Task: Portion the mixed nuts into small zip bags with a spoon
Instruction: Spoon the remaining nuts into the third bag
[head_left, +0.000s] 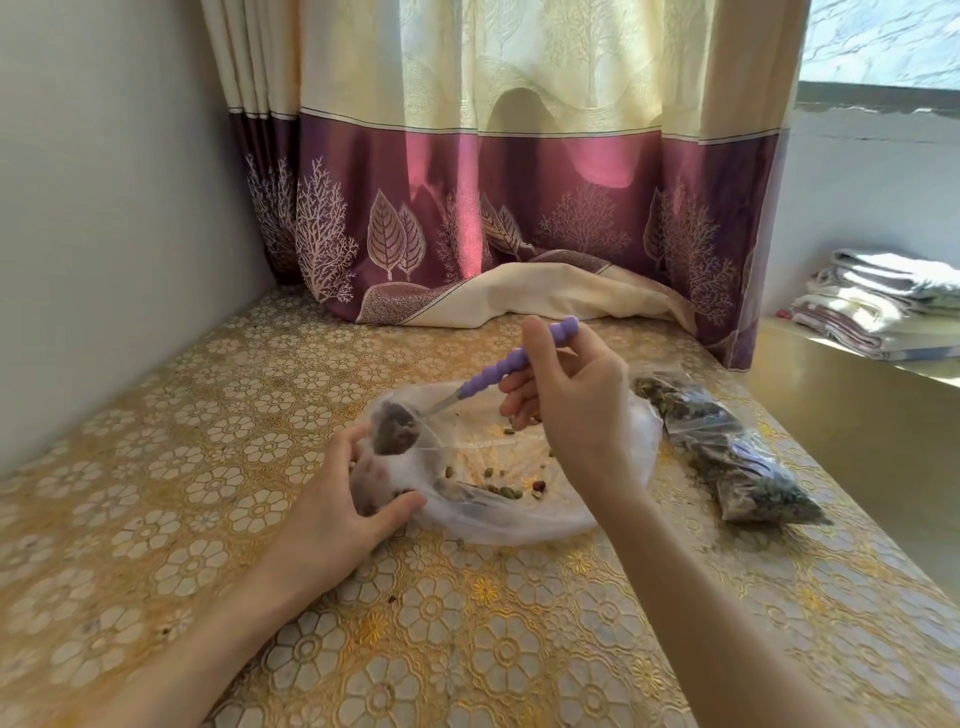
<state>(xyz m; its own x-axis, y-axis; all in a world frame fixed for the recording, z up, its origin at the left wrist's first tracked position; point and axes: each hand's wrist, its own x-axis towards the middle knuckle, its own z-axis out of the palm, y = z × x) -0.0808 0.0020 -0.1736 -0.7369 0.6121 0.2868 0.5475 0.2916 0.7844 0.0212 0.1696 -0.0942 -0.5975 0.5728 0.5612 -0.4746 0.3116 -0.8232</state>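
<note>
My right hand (576, 400) grips a spoon by its purple beaded handle (511, 359). The spoon's metal bowl (397, 428) carries a heap of dark nuts and sits inside the mouth of a small clear zip bag (374, 480). My left hand (340, 506) pinches that bag open at its edge. Both rest over a big crumpled clear plastic bag (519, 514) lying flat, with a few loose green and red nuts (498, 486) scattered on it. Filled zip bags of mixed nuts (727, 447) lie to the right.
The table is covered by a gold floral cloth (467, 623). A grey wall stands at the left and a purple and cream curtain (519, 208) drapes onto the table's far side. Folded towels (878, 301) lie on a ledge far right.
</note>
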